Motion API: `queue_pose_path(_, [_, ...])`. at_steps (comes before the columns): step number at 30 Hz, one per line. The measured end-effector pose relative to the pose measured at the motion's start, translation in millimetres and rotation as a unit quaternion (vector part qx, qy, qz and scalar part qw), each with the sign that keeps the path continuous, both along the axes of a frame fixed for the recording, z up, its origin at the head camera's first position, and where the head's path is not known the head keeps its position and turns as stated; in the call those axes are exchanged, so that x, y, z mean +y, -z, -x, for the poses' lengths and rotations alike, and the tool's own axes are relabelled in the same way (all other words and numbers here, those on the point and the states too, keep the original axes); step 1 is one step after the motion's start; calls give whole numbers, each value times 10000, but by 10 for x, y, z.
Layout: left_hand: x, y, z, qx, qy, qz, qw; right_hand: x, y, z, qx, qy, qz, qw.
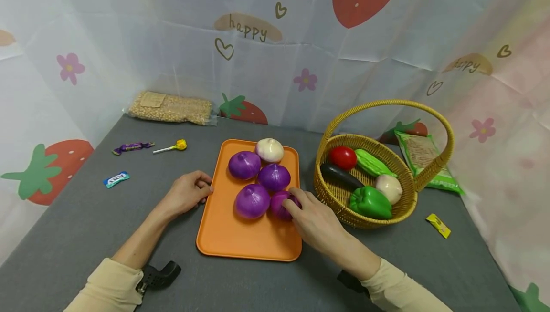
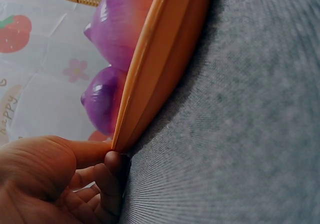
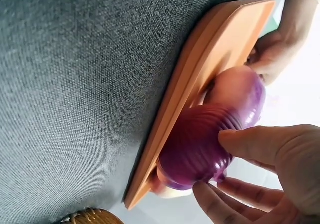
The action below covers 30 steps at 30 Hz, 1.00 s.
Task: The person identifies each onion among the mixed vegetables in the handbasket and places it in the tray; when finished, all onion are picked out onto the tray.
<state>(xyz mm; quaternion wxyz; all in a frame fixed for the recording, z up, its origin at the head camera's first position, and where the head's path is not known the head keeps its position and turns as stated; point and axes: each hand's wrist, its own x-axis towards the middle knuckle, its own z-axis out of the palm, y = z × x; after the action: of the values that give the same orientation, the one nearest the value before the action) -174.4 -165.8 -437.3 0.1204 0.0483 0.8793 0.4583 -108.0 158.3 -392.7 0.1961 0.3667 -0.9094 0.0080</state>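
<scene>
An orange tray [image 1: 247, 245] lies on the grey table. My left hand [image 1: 186, 192] pinches its left rim between thumb and fingertip, as the left wrist view shows. My right hand [image 1: 315, 219] holds a ridged purple-red onion [image 3: 195, 146] at the tray's right side, thumb on one side and fingertips on the other. Beside that onion sit a large smooth purple onion [image 1: 252, 201] and a darker purple one [image 1: 274, 177]. Farther up the tray are another purple onion [image 1: 244, 165] and a white onion [image 1: 269, 150].
To the right stands a wicker basket [image 1: 356, 220] with a tall handle, holding a tomato, green pepper, eggplant, white onion and green gourd. Wrapped sweets and a lollipop [image 1: 180, 145] lie leftward. A bag of beans [image 1: 172, 108], a green packet [image 1: 429, 161] and a yellow sweet [image 1: 438, 226] lie around.
</scene>
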Motion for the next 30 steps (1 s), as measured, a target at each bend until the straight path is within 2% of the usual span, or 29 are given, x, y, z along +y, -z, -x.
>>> queue_pose_path(14, [9,-2,-5,12,14,-68,10000,12,1,2,235,-2,-87,9997])
queue_pose_path(18, [9,-2,-12,20,-2,-67,10000,52,-60,4,261,-22,22,9997])
queue_pose_path(22, [6,-5,-15,39,4,-54,10000,177,-211,39,384,23,426,9983])
queue_pose_path(26, [5,-4,-10,45,40,-85,9999,415,-401,123,560,366,931,9934])
queue_pose_path(30, [6,3,-6,38,45,-104,9999,768,-523,239,350,1182,1109,9862])
